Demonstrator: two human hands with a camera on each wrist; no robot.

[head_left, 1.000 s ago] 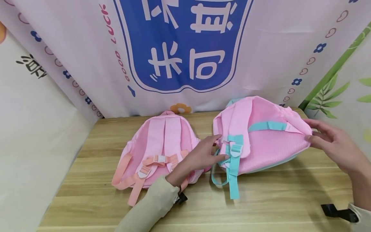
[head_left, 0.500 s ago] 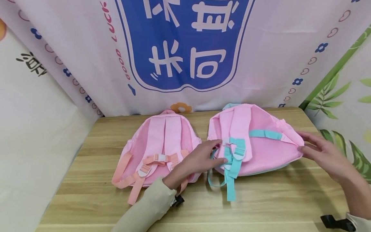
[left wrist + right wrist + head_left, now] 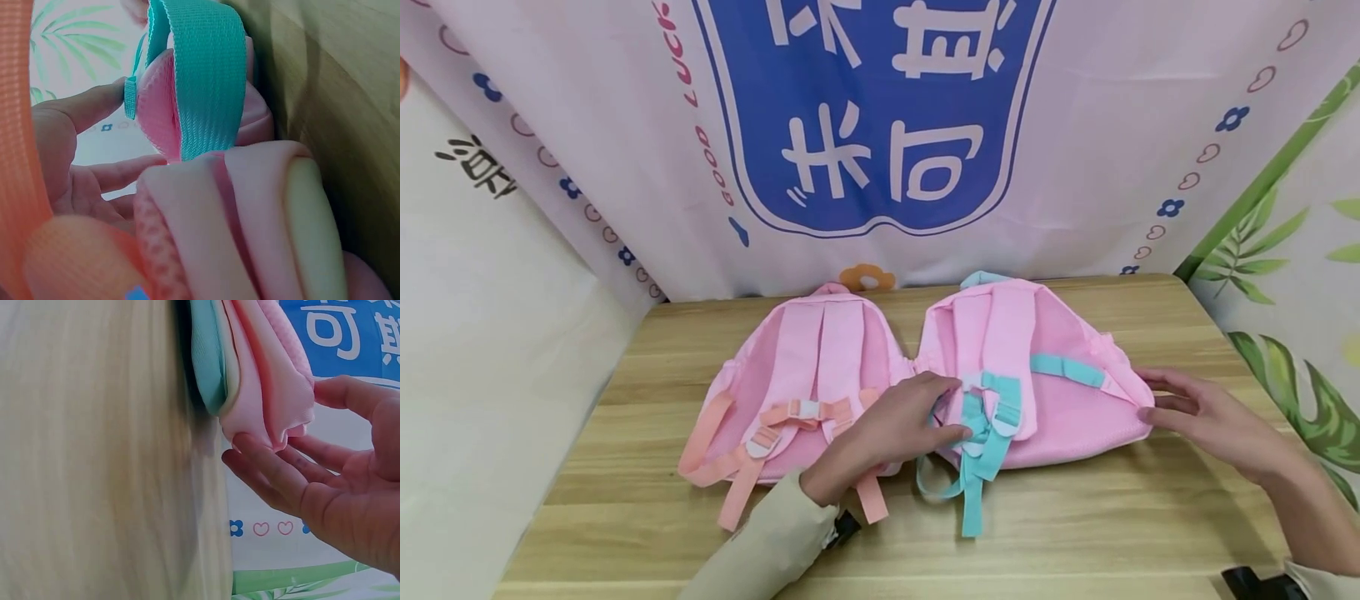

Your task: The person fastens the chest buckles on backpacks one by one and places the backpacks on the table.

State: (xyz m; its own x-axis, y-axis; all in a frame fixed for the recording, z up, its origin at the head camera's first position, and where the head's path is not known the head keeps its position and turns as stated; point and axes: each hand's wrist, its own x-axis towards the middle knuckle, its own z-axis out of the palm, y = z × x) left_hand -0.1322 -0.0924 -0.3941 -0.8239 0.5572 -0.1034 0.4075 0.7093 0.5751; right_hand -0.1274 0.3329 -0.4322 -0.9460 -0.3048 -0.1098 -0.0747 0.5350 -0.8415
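Observation:
A pink backpack with teal straps (image 3: 1067,425) lies back panel up on the right of the table, slightly tilted. My left hand (image 3: 898,425) grips its left side by the strap buckles, thumb over the edge; in the left wrist view the thumb touches the end of a teal strap (image 3: 209,81). At the right corner my right hand (image 3: 1206,421) pinches the fabric, thumb above and fingers beneath, as the right wrist view shows at the pink corner (image 3: 250,415). Another pink backpack with orange straps (image 3: 797,342) lies to the left, partly behind my left forearm.
The wooden table (image 3: 1075,533) carries both backpacks. A printed curtain (image 3: 1097,150) hangs along its back edge. White cloth (image 3: 497,317) borders the left side, and a leaf-patterned cloth (image 3: 1292,333) the right.
Both hands have brought the teal-strapped backpack left and lowered it towards the table, so its left side now meets the orange-strapped one. The orange-strapped backpack has stayed in place.

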